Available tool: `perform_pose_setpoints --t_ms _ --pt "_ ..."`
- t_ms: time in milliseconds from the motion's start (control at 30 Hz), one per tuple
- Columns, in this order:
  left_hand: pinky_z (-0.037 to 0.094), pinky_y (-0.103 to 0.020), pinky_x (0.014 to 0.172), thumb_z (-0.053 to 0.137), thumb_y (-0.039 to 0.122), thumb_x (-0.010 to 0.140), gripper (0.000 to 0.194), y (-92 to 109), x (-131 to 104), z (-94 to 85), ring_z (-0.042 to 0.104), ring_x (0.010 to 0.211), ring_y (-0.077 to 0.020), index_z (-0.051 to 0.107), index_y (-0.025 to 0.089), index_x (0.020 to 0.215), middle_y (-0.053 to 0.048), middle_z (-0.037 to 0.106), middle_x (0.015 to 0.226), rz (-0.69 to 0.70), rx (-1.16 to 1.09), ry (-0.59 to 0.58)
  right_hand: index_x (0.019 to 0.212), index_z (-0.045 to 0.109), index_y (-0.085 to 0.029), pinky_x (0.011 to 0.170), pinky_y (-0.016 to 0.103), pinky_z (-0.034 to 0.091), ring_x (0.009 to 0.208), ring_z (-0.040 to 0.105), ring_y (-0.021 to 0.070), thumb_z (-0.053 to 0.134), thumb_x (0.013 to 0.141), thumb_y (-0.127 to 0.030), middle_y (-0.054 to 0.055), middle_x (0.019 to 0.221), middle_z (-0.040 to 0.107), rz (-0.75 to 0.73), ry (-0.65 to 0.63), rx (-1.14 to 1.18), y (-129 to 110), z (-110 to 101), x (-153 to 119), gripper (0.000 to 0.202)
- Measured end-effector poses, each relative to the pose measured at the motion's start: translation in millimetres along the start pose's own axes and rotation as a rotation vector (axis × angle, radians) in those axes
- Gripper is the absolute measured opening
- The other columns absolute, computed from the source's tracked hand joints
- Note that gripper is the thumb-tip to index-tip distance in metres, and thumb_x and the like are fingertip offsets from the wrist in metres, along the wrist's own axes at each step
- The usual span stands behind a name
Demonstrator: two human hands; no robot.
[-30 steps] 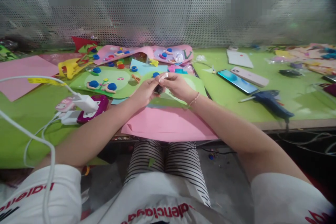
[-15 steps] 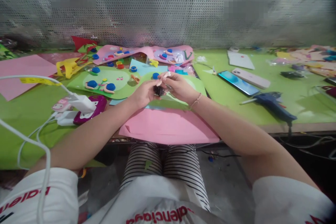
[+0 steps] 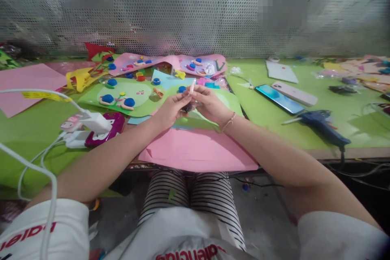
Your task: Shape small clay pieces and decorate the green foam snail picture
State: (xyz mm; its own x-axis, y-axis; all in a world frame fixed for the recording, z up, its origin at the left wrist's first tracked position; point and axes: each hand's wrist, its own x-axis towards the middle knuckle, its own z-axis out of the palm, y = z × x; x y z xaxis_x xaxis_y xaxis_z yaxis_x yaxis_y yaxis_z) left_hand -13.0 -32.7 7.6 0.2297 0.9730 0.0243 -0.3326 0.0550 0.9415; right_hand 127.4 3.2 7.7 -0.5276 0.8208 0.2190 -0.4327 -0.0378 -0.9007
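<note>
My left hand (image 3: pixel 172 109) and my right hand (image 3: pixel 211 105) meet over the green sheet, fingertips pinched together. A short, pale, strip-like piece (image 3: pixel 192 85) sticks up between the fingertips, touched by both hands; its kind is not clear. Below it, a small dark, shiny lump (image 3: pixel 188 108) shows within the curled left fingers, mostly hidden. Beneath the hands lies a green foam-like sheet (image 3: pixel 143 109) with blue domed, snail-like clay figures (image 3: pixel 129 102) on its left half. A blue clay ball (image 3: pixel 182 89) sits just behind my fingers.
A pink sheet (image 3: pixel 201 150) overhangs the table's front edge. On the right lie a glue gun (image 3: pixel 324 126), a lit phone (image 3: pixel 278 98) and a pink phone (image 3: pixel 294 92). A purple power strip (image 3: pixel 106 130) with white plugs and cables is by my left forearm. Perforated metal (image 3: pixel 189 12) stands behind.
The pale piece now points more upright above my fingertips. My fingers have closed further over the dark lump, so less of it shows. The view has shifted slightly.
</note>
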Motion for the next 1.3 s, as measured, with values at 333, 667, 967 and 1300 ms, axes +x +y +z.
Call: perform_pose_setpoints --t_ms 333,667,967,1300 --pt "0.043 -0.017 0.047 0.079 0.037 0.067 0.031 -4.7 1.9 -4.0 0.054 0.057 -0.0061 0.063 0.014 0.08 0.003 0.057 0.064 -0.025 0.03 0.014 0.078 0.063 -0.016 0.051 0.019 0.041 0.055 0.05 0.0049 0.081 0.067 -0.034 -0.005 0.065 0.058 -0.002 0.01 -0.031 -1.6 -0.6 -0.2 0.027" --pt "0.04 -0.017 0.048 0.075 0.031 0.07 0.021 -3.8 1.9 -5.1 0.057 0.062 -0.0069 0.063 0.015 0.077 0.001 0.059 0.07 -0.054 0.068 0.004 0.079 0.061 -0.019 0.048 0.018 0.041 0.056 0.049 0.0057 0.08 0.068 -0.039 -0.005 0.066 0.056 -0.038 -0.001 -0.051 -0.6 -3.3 0.8 0.03" --pt "0.043 -0.019 0.05 0.069 0.041 0.075 0.027 -1.6 -0.8 -4.6 0.056 0.064 -0.0085 0.062 0.015 0.075 -0.001 0.06 0.072 -0.057 0.017 -0.098 0.074 0.058 -0.018 0.046 0.019 0.043 0.05 0.049 0.0058 0.077 0.072 -0.038 -0.005 0.06 0.059 0.0 -0.087 -0.063 -5.7 -4.6 -2.1 0.028" --pt "0.042 -0.018 0.05 0.075 0.036 0.07 0.024 3.7 -4.7 -1.4 0.055 0.059 -0.007 0.062 0.016 0.073 0.002 0.058 0.067 -0.115 -0.035 -0.109 0.081 0.063 -0.018 0.048 0.021 0.047 0.053 0.054 0.0072 0.081 0.065 -0.04 -0.006 0.063 0.06 0.036 -0.124 -0.012 -10.8 -6.3 -3.2 0.032"
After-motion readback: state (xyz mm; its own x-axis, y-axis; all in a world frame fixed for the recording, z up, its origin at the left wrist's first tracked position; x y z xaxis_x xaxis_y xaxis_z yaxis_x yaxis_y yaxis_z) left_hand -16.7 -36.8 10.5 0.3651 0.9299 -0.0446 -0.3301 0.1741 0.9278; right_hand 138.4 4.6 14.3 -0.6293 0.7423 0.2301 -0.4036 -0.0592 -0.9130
